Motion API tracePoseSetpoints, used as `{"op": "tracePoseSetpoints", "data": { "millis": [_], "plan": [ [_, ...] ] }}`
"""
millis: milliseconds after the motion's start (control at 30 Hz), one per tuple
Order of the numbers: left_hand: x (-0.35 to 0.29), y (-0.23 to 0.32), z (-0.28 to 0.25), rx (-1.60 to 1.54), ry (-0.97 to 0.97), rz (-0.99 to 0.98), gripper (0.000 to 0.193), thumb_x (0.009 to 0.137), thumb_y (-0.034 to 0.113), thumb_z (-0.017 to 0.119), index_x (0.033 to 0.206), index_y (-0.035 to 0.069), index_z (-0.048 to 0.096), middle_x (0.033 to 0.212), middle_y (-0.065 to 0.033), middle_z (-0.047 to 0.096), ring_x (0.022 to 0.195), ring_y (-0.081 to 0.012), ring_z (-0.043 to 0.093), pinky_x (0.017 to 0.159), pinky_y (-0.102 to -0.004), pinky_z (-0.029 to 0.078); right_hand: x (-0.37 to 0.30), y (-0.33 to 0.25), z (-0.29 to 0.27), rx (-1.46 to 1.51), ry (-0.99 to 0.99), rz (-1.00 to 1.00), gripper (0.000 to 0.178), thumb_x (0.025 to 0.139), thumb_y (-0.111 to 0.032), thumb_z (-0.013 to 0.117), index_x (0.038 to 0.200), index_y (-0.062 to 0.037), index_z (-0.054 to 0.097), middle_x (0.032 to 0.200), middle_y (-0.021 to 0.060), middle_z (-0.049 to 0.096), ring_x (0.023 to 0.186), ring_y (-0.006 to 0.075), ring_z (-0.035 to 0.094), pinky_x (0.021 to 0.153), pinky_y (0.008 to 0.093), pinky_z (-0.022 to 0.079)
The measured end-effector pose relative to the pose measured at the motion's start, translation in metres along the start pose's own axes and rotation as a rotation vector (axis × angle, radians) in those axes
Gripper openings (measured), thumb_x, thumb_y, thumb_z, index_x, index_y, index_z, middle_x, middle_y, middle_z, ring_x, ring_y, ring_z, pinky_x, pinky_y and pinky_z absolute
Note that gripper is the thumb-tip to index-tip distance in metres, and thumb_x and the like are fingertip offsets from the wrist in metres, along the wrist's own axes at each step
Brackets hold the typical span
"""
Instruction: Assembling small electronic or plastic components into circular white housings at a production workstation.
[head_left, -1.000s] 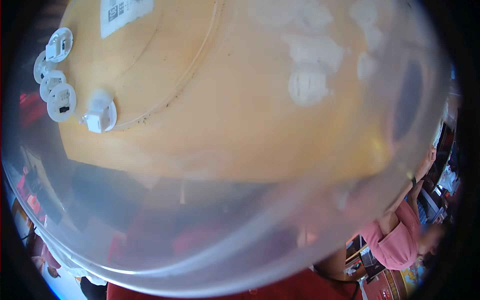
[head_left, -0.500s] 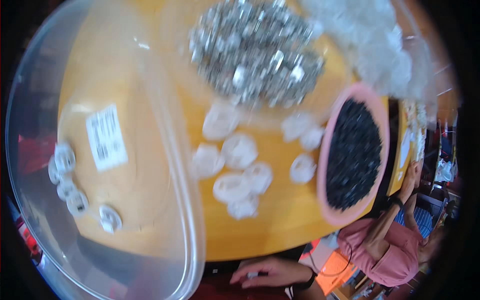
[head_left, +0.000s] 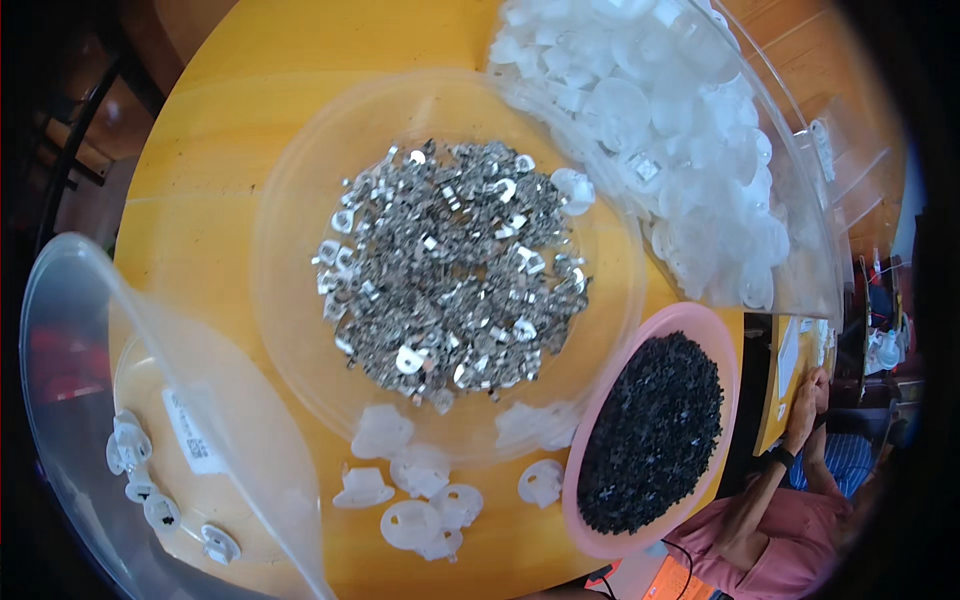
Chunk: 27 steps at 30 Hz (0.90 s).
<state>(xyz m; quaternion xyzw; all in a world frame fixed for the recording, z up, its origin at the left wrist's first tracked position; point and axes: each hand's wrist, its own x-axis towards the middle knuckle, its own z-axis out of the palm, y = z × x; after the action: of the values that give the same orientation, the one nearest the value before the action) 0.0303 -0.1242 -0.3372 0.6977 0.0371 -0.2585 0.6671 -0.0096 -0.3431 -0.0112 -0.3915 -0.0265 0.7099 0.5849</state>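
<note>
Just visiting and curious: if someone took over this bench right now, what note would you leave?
Hands: neither of the person's own is in view.
Things: on the yellow table, a clear bowl of metal pieces in the middle, a pink bowl of black bits right, white discs heaped behind.
Done: a few white parts sit in the clear tub at left.
Left: several loose white parts lie before the bowl.

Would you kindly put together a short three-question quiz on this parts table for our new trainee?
1. True or false: the pink bowl holds black pieces.
2. Which container holds the small metal parts? A) clear round bowl B) pink bowl C) tilted clear tub
3. What lies loose on the yellow table in front of the clear round bowl?

Key: 1 true; 2 A; 3 several white plastic discs.
</note>
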Motion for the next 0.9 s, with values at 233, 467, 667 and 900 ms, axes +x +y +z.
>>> {"op": "tracePoseSetpoints", "data": {
  "millis": [233,467,667,900],
  "plan": [
    [0.014,-0.020,0.021,0.047,0.003,0.006,0.021,0.081,0.006,0.065,0.102,0.003,0.063,0.098,-0.0111,0.066,0.090,-0.0231,0.064,0.077,-0.0372,0.053,0.000,0.010,-0.008,0.007,-0.054,-0.026,0.026,0.095,-0.015,0.058,0.118,-0.0024,0.060,0.107,0.0085,0.060,0.096,0.0175,0.056,0.083,0.0293,0.045],
    [-0.024,-0.031,0.017,0.134,0.019,-0.053,0.020,0.081,0.006,0.065,0.100,0.003,0.063,0.097,-0.0116,0.066,0.090,-0.0240,0.064,0.076,-0.0375,0.053,0.008,0.005,-0.006,-0.027,-0.121,-0.119,0.029,0.095,-0.018,0.058,0.119,-0.0029,0.060,0.106,0.0078,0.060,0.095,0.0173,0.055,0.082,0.0287,0.045],
    [-0.084,0.001,-0.016,0.298,0.040,-0.083,0.019,0.080,0.005,0.065,0.099,0.003,0.064,0.096,-0.0120,0.066,0.089,-0.0247,0.064,0.076,-0.0378,0.053,0.018,-0.016,-0.003,-0.024,-0.059,-0.086,0.028,0.096,-0.019,0.056,0.119,-0.0032,0.060,0.097,0.0028,0.061,0.080,0.0112,0.056,0.072,0.0244,0.047],
    [-0.178,0.052,-0.017,0.485,0.027,-0.107,0.017,0.080,0.005,0.065,0.097,0.003,0.064,0.095,-0.0124,0.066,0.089,-0.0256,0.064,0.076,-0.0381,0.053,0.045,-0.015,-0.015,-0.260,-0.068,-0.158,0.031,0.097,-0.025,0.054,0.121,-0.0072,0.061,0.086,-0.0028,0.059,0.064,0.0023,0.046,0.063,0.0173,0.039]
  ]
}}
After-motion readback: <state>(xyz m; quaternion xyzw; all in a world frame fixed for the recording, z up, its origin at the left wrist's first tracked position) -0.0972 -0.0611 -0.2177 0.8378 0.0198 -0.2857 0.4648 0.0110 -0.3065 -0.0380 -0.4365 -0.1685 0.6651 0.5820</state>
